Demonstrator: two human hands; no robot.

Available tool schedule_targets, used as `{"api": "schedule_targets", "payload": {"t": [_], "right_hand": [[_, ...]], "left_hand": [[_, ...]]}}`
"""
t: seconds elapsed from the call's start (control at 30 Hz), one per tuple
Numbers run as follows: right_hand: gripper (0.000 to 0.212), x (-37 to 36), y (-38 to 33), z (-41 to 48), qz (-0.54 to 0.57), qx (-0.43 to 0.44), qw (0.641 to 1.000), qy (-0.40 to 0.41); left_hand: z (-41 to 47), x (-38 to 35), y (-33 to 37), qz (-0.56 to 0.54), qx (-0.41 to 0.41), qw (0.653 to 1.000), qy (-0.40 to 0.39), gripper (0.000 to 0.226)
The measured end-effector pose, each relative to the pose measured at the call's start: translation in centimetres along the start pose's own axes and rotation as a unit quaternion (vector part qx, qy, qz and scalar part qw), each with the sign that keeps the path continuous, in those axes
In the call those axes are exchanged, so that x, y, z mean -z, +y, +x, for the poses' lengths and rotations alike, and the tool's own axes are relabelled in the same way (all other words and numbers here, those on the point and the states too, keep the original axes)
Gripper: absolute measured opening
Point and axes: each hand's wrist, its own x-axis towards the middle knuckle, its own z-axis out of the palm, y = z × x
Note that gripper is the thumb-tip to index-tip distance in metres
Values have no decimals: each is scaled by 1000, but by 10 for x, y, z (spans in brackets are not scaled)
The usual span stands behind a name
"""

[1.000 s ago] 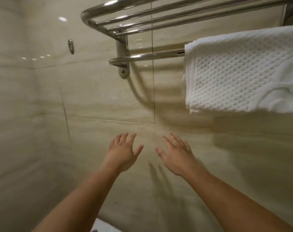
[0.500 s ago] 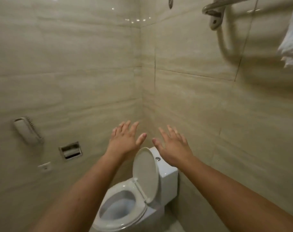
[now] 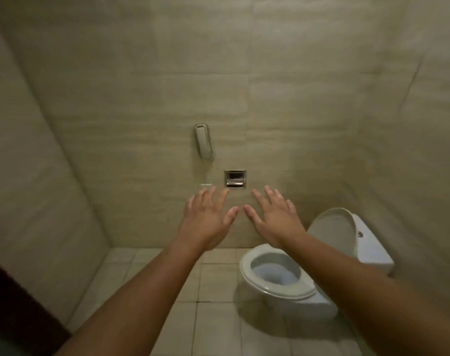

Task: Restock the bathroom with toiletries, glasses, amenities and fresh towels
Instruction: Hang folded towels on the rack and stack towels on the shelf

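My left hand [image 3: 206, 219] and my right hand [image 3: 275, 219] are stretched out side by side in front of me, fingers spread and straight, holding nothing. Just above the fingertips, a recessed metal toilet-paper holder [image 3: 235, 179] is set in the beige tiled wall. I cannot make out a roll in it. No towel, glass or toiletry is in view.
A wall phone handset [image 3: 204, 145] hangs above and left of the holder. A white toilet [image 3: 277, 283] with its lid [image 3: 333, 228] raised stands at the lower right on the tiled floor [image 3: 213, 325]. A dark edge [image 3: 16, 304] fills the lower left corner.
My view has swung left and down, from the towel rail with its white towel to the wall with the phone and paper holder. Both hands stay open and empty in front of me.
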Motion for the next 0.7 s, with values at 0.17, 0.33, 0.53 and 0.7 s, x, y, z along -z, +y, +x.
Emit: {"api": "schedule_targets", "payload": {"t": [0.17, 0.33, 0.53, 0.7], "right_hand": [[73, -74, -134, -5, 13, 70, 996, -47], [77, -147, -281, -39, 7, 171, 980, -100], [75, -218, -433, -107, 16, 296, 943, -153], [72, -259, -528, -167, 7, 383, 907, -177]], "left_hand": [[-98, 17, -137, 4, 117, 993, -9, 71], [-220, 24, -271, 7, 228, 974, -10, 72], [-373, 35, -379, -6, 360, 933, 0, 74], [-490, 48, -428, 15, 441, 897, 17, 73]]}}
